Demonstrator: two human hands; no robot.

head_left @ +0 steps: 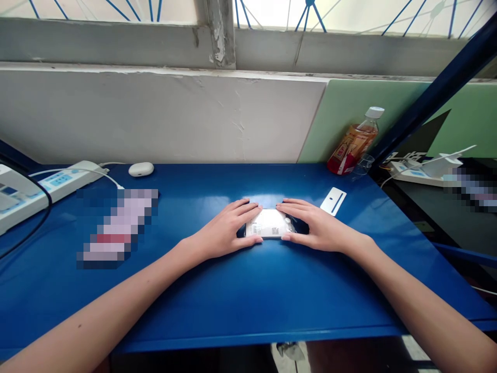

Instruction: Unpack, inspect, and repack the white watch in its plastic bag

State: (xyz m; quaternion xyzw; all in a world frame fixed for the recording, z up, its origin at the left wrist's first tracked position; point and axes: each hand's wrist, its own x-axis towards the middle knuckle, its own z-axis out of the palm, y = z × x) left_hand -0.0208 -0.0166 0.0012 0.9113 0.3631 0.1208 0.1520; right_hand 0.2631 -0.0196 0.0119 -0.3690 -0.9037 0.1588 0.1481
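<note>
A small flat rectangular pack (267, 224) lies at the middle of the desk, with a white top, fine print, a square code and shiny dark edges. What is inside it I cannot make out. My left hand (233, 228) grips its left end, fingers along the far edge and thumb at the near edge. Its right end is held the same way by my right hand (316, 225). Just beyond my right hand is a white card (333, 201) with a round spot and a dark slot.
The blue desk (248, 295) meets a wall at the back. On the left are a power strip (73, 177), a white earbud case (141, 169) and a blurred-out phone-like thing (120, 225) on a cable. A bottle of red drink (353, 145) leans at the back right, beside a blue post (435, 88).
</note>
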